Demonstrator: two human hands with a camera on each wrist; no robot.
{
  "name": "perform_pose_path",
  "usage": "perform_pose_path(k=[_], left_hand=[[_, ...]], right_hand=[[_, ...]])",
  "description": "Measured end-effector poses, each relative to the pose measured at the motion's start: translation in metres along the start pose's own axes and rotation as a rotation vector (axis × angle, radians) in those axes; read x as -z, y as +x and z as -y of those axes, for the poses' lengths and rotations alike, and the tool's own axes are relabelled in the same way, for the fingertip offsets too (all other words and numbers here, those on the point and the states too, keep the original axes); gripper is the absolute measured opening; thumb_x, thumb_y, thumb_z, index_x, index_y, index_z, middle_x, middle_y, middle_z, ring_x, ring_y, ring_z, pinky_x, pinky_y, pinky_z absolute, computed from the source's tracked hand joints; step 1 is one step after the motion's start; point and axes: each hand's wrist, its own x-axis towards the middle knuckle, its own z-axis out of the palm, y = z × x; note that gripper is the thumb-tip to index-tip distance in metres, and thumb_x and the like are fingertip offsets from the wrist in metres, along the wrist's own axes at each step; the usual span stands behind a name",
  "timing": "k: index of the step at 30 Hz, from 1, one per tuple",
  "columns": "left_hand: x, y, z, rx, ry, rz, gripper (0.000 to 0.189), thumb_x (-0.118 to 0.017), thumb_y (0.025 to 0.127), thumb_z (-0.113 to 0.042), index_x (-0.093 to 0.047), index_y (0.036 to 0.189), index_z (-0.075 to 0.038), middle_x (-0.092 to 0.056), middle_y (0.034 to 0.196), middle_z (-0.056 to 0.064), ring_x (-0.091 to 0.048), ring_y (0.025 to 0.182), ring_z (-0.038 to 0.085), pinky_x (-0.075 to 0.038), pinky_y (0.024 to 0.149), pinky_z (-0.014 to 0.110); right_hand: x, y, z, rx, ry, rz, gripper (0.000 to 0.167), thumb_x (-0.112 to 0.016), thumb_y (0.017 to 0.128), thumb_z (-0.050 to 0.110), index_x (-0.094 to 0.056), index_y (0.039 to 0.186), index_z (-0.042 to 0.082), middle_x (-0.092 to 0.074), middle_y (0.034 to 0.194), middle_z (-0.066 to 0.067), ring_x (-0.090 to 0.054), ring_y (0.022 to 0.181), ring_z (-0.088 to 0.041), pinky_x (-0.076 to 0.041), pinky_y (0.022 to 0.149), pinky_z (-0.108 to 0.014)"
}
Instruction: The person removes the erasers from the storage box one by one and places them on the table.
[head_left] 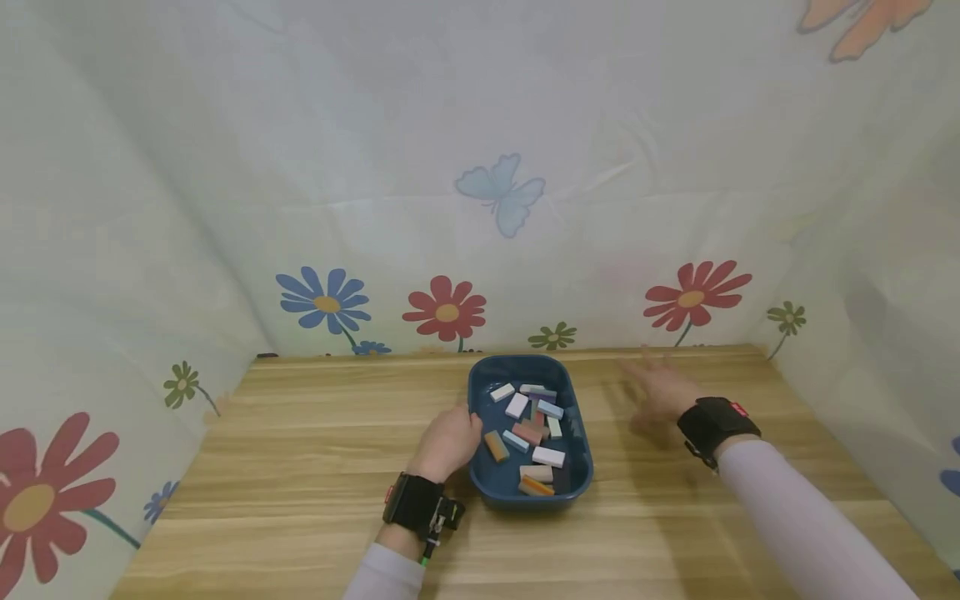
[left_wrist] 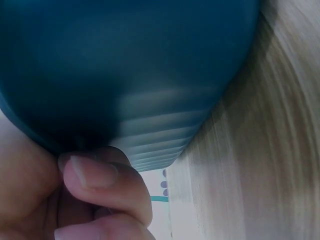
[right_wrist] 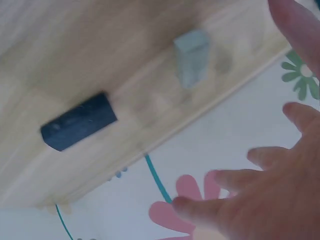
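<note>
Left grip (head_left: 450, 442) grasps bin (head_left: 532, 502) rim; right grip (head_left: 663, 396) released, nearer dark block (right_wrist: 79, 122), long axis along bench (head_left: 322, 467) edge; pale block (right_wrist: 192, 59) near.

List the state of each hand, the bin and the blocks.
Bin: upright, uncovered, holding blocks
Blocks inside: loose, jumbled
Dark block: outside the bin, ungripped
Pale block: outside the bin, ungripped
Left hand: gripping the bin's rim
Right hand: fingers spread, holding nothing
</note>
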Motion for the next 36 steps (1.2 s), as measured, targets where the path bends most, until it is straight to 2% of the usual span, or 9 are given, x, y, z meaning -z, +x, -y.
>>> perform_pose_path(k=[3, 7, 9, 16, 20, 24, 29, 32, 36], left_hand=[[0.000, -0.001, 0.002, -0.004, 0.002, -0.002, 0.026, -0.041, 0.103, -0.022, -0.060, 0.101, -0.004, -0.053, 0.068, 0.004, -0.051, 0.057, 0.019, -0.039, 0.050, 0.032], [0.000, 0.000, 0.004, -0.019, 0.026, -0.014, 0.026, -0.042, 0.102, -0.021, -0.061, 0.101, -0.003, -0.052, 0.068, 0.004, -0.051, 0.056, 0.018, -0.040, 0.050, 0.032], [-0.001, 0.001, 0.003, -0.023, 0.029, -0.014, 0.026, -0.042, 0.102, -0.020, -0.061, 0.100, -0.003, -0.052, 0.068, 0.004, -0.051, 0.056, 0.018, -0.040, 0.051, 0.032], [-0.001, 0.002, 0.004, -0.044, 0.027, -0.020, 0.024, -0.041, 0.103, -0.019, -0.060, 0.097, -0.005, -0.052, 0.067, 0.003, -0.051, 0.055, 0.018, -0.041, 0.051, 0.032], [0.000, 0.002, 0.005, -0.048, 0.035, -0.018, 0.026, -0.041, 0.102, -0.019, -0.061, 0.101, -0.003, -0.052, 0.067, 0.003, -0.051, 0.056, 0.018, -0.041, 0.051, 0.032], [0.001, 0.001, 0.006, -0.052, 0.044, -0.018, 0.027, -0.041, 0.102, -0.019, -0.061, 0.104, -0.001, -0.053, 0.068, 0.004, -0.051, 0.056, 0.017, -0.041, 0.051, 0.032], [0.002, 0.003, 0.006, -0.056, 0.055, -0.024, 0.025, -0.043, 0.102, -0.019, -0.061, 0.099, -0.002, -0.053, 0.068, 0.004, -0.052, 0.056, 0.018, -0.041, 0.051, 0.032], [0.001, 0.005, 0.005, -0.051, 0.056, -0.015, 0.023, -0.043, 0.102, -0.018, -0.060, 0.095, -0.005, -0.053, 0.067, 0.003, -0.051, 0.055, 0.018, -0.040, 0.050, 0.031], [0.001, 0.005, 0.002, -0.021, 0.027, 0.012, 0.023, -0.041, 0.103, -0.021, -0.058, 0.096, -0.007, -0.053, 0.067, 0.003, -0.052, 0.055, 0.017, -0.039, 0.049, 0.030]], right_hand=[[0.008, 0.001, 0.007, 0.033, -0.015, -0.045, 0.110, -0.090, 0.066, 0.039, -0.029, 0.154, 0.013, -0.005, 0.156, -0.032, 0.000, 0.137, -0.060, -0.008, 0.092, -0.081], [0.019, 0.001, 0.025, 0.110, -0.027, -0.090, 0.108, -0.084, 0.069, 0.051, -0.029, 0.154, 0.017, -0.007, 0.157, -0.030, -0.001, 0.139, -0.057, -0.003, 0.094, -0.081], [0.023, 0.000, 0.037, 0.165, -0.038, -0.106, 0.105, -0.081, 0.070, 0.055, -0.031, 0.154, 0.017, -0.008, 0.157, -0.029, -0.003, 0.140, -0.056, -0.004, 0.095, -0.080], [0.025, -0.007, 0.096, 0.358, -0.088, -0.161, 0.098, -0.087, 0.068, 0.044, -0.040, 0.151, 0.021, -0.017, 0.158, -0.024, -0.009, 0.142, -0.051, -0.008, 0.101, -0.075], [0.023, -0.015, 0.125, 0.488, -0.138, -0.166, 0.094, -0.085, 0.070, 0.046, -0.042, 0.150, 0.022, -0.021, 0.157, -0.022, -0.016, 0.141, -0.050, -0.015, 0.101, -0.075], [0.018, -0.021, 0.147, 0.589, -0.126, -0.125, 0.085, -0.083, 0.074, 0.045, -0.047, 0.147, 0.020, -0.029, 0.155, -0.021, -0.024, 0.140, -0.047, -0.021, 0.100, -0.073], [0.004, -0.024, 0.159, 0.653, -0.135, -0.051, 0.068, -0.082, 0.079, 0.036, -0.055, 0.140, 0.019, -0.045, 0.145, -0.018, -0.040, 0.133, -0.039, -0.036, 0.099, -0.063], [-0.003, -0.025, 0.161, 0.667, -0.139, -0.016, 0.056, -0.082, 0.080, 0.031, -0.063, 0.131, 0.016, -0.060, 0.125, -0.011, -0.056, 0.112, -0.027, -0.047, 0.085, -0.050], [-0.007, -0.027, 0.164, 0.668, -0.092, 0.072, 0.043, -0.081, 0.081, 0.027, -0.070, 0.120, 0.013, -0.064, 0.106, -0.002, -0.055, 0.090, -0.014, -0.047, 0.074, -0.037]])
